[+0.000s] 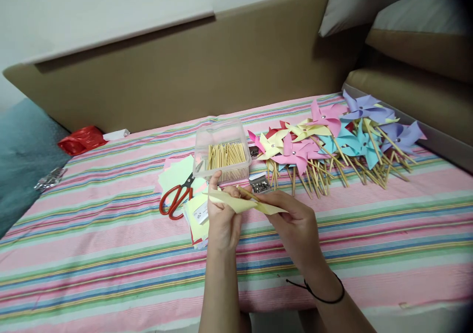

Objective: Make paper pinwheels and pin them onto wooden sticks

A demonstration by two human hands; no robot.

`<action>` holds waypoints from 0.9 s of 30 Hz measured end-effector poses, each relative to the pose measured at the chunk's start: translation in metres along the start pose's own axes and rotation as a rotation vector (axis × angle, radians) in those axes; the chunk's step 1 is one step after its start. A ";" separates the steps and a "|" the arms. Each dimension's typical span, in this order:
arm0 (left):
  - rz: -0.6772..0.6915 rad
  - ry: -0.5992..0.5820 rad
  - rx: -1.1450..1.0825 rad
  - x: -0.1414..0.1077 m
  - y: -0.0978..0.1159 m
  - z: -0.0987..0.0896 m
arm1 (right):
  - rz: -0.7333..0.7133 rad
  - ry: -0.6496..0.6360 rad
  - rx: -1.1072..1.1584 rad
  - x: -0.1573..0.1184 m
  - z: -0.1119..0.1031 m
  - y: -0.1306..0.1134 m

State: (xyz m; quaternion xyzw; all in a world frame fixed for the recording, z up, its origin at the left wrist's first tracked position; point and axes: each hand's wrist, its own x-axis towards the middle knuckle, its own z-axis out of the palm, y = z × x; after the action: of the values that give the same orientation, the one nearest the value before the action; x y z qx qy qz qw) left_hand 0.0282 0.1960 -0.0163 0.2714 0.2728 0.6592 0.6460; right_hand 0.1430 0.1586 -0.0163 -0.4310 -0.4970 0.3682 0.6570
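A yellow paper pinwheel (234, 203) is held between both hands at the middle of the view, with a thin wooden stick (247, 192) against it. My left hand (224, 219) is closed on the paper's left part, one finger pointing up. My right hand (295, 217) pinches the paper's right side, near the stick. Just beyond the hands stands a clear plastic box (221, 131) of short wooden sticks (225, 156). A small container of metal fasteners (259, 183) sits beside it, partly behind my right hand.
Finished pinwheels (301, 150) in several colours lie piled at the right. Red-handled scissors (177, 198) rest on paper sheets (197, 224) left of my hands. A red plastic bag (82, 140) and a silvery packet (50, 179) lie far left on the striped cloth (111, 234).
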 end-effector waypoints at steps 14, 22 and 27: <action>-0.028 -0.022 0.014 0.000 0.001 -0.002 | 0.042 -0.023 0.072 -0.002 0.002 0.001; -0.038 -0.020 -0.010 -0.001 0.003 0.000 | 0.087 -0.026 0.071 -0.003 0.003 0.003; -0.043 -0.023 0.006 -0.001 0.004 0.001 | 0.073 -0.022 0.045 -0.003 0.003 0.003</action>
State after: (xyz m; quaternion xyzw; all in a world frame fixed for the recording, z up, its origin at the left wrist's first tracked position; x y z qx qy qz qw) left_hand 0.0256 0.1951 -0.0128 0.2749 0.2730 0.6411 0.6625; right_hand 0.1394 0.1576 -0.0199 -0.4299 -0.4794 0.4079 0.6472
